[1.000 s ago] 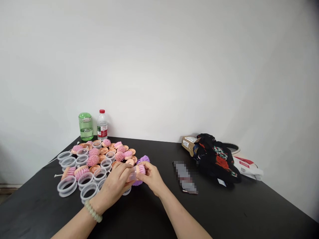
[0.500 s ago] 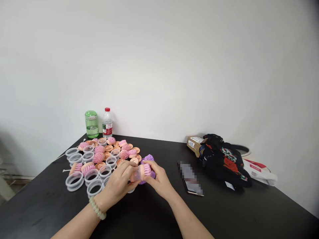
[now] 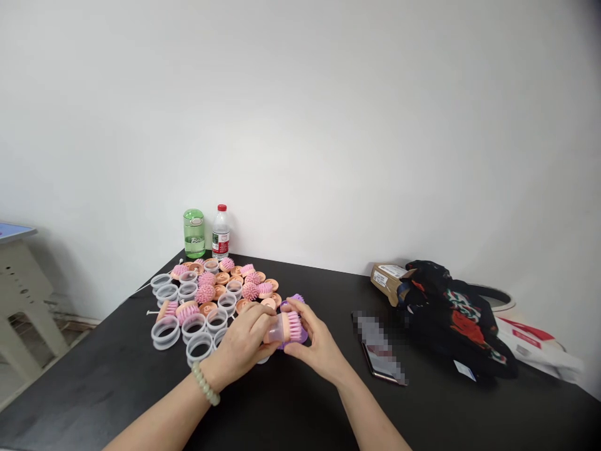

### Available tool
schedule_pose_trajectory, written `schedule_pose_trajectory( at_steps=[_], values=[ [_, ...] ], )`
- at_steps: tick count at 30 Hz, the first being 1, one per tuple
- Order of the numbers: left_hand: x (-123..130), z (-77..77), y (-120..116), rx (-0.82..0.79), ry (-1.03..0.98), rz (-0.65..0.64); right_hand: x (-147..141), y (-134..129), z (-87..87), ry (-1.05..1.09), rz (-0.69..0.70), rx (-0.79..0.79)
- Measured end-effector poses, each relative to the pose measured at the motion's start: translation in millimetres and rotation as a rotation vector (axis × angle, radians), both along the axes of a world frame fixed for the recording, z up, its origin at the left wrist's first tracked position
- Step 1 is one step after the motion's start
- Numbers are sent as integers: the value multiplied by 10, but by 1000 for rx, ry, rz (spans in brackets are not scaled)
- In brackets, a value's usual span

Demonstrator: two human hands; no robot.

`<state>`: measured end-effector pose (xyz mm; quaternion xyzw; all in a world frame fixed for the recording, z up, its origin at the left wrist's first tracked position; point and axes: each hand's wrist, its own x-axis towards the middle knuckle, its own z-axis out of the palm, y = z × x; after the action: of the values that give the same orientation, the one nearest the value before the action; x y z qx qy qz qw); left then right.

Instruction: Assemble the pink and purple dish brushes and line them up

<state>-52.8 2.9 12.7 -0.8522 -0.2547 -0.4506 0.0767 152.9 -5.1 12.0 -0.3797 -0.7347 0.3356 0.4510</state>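
Between my hands is a small round scrubbing brush (image 3: 285, 327) with pink bristles, a peach base and a translucent body, tilted sideways with its bristles to the right. My left hand (image 3: 246, 335), wearing a beaded bracelet, is wrapped round the body end. The fingertips and thumb of my right hand (image 3: 317, 338) grip the brush's bristle end from above and below. Purple bristled pieces (image 3: 297, 300) lie just behind it, partly hidden. To the left, translucent rings (image 3: 166, 332), pink bristle heads (image 3: 205, 293) and peach discs (image 3: 222, 277) are spread over the black table (image 3: 117, 376).
A green bottle (image 3: 194, 235) and a clear red-capped bottle (image 3: 220, 233) stand by the wall. On the right lie a phone (image 3: 380, 347), an opened cardboard box (image 3: 387, 282), dark patterned fabric (image 3: 455, 326) and a white-and-red bag (image 3: 535, 347). Another table (image 3: 19, 275) stands far left.
The view has turned left, so everything sits further right in the picture. Both hands keep hold of the brush, and the fingers of my right hand have shifted a little around its bristles.
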Motion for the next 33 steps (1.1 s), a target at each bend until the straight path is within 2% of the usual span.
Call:
schedule_pose_trajectory(
  at_steps=[6, 9, 11, 13, 16, 20, 22, 23, 25, 28, 30, 33],
  values=[
    [11, -5, -6, -23, 2, -19, 5, 6, -13, 27, 36, -9],
    [16, 29, -34, -45, -20, -26, 15, 4, -7, -29, -29, -19],
    [7, 55, -56, -120, -37, -26, 26, -7, 12, -41, -40, -7],
    [-14, 76, -70, -243, -61, -42, 42, -18, 39, -5, 6, 30],
    [-58, 105, -67, -453, -144, -151, 90, -3, 80, 128, 35, 98],
    [-119, 171, -37, -640, -316, -291, 284, 101, 105, 268, -178, 79],
    [-158, 221, -25, -707, -368, -324, 442, 149, 110, 182, -275, -37],
    [-180, 247, -21, -760, -367, -360, 524, 162, 114, 102, -270, -116],
    [-227, 294, -16, -918, -265, -505, 657, 161, 122, -64, -116, -310],
    [-271, 326, -15, -1184, 118, -775, 707, 137, 124, -278, 274, -545],
    [-265, 310, -13, -1237, 320, -817, 640, 139, 108, -447, 352, -496],
    [-219, 250, 0, -1126, 379, -671, 505, 184, 49, -631, 262, -278]
  ],
)
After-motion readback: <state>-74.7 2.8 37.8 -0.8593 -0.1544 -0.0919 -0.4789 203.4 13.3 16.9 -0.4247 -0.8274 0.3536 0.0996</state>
